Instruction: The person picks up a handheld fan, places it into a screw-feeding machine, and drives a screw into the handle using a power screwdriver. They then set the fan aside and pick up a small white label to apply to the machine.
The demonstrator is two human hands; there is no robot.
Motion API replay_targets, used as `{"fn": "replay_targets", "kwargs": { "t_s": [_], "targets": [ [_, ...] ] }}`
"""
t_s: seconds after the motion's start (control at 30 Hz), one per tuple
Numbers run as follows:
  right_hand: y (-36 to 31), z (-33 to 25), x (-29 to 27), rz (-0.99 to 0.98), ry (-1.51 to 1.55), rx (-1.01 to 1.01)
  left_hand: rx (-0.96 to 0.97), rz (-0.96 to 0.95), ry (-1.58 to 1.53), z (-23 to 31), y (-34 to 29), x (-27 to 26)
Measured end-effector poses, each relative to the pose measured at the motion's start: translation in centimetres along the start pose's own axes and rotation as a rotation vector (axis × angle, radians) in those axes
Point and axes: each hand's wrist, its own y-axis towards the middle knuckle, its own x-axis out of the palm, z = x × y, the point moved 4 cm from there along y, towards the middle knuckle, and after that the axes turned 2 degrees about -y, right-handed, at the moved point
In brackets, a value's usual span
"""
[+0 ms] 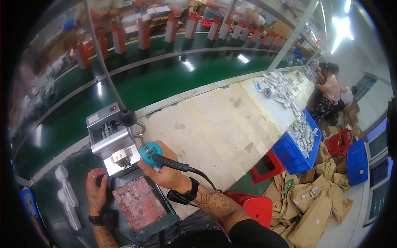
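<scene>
My right hand (167,171) is wrapped round a teal electric screwdriver (151,153), hung by a metal hook from a cord with a black ball (127,117). Its black cable (170,163) runs back over my wrist. The driver is held at the front of a silver screw feeder (111,142); its tip is hard to make out. My left hand (96,188) rests beside the feeder's front left corner, fingers loosely bent and apart, holding nothing I can see. A worn reddish pad (139,202) lies between my arms. Two white long-handled parts (69,194) lie left of my left hand.
A thin green tool (170,208) lies by the pad. Beyond runs a green conveyor (157,74) with orange-and-white boxes (171,28) across it. Right are white parts (283,91), a blue crate (295,153), red stools (252,206) and brown paper (314,202). Co-workers (331,87) stand farther off.
</scene>
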Motion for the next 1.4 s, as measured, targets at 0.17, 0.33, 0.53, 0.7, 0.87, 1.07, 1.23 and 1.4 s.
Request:
{"fn": "replay_targets", "kwargs": {
  "t_s": [0.17, 0.33, 0.53, 0.7, 0.87, 1.07, 1.23, 1.4],
  "targets": [
    [0.0, -0.1, 0.1, 0.001, 0.008, 0.011, 0.005, 0.003, 0.009, -0.1, 0.0, 0.0],
    [0.2, -0.5, -0.1, 0.012, -0.001, -0.004, 0.016, -0.006, 0.025, 0.0, 0.0, 0.2],
    [-0.1, -0.1, 0.0, -0.049, -0.062, -0.046, 0.042, 0.007, 0.023, -0.1, -0.2, -0.1],
    [0.2, -0.5, 0.0, -0.020, -0.018, -0.011, 0.020, -0.004, 0.013, 0.0, -0.1, 0.0],
    [0.4, -0.5, -0.2, 0.001, -0.021, -0.037, 0.017, 0.000, 0.009, -0.3, -0.1, 0.0],
    [0.7, -0.2, -0.5, -0.108, -0.011, -0.022, 0.008, -0.008, 0.006, -0.5, -0.1, 0.0],
    [1.1, -0.3, -0.9, -0.139, 0.232, -0.184, 0.012, -0.004, -0.034, -0.4, -0.1, 0.1],
    [1.1, 2.1, -1.2, -0.117, 0.175, -0.071, 0.023, 0.002, -0.030, 0.0, -0.1, 0.1]
  ]
}}
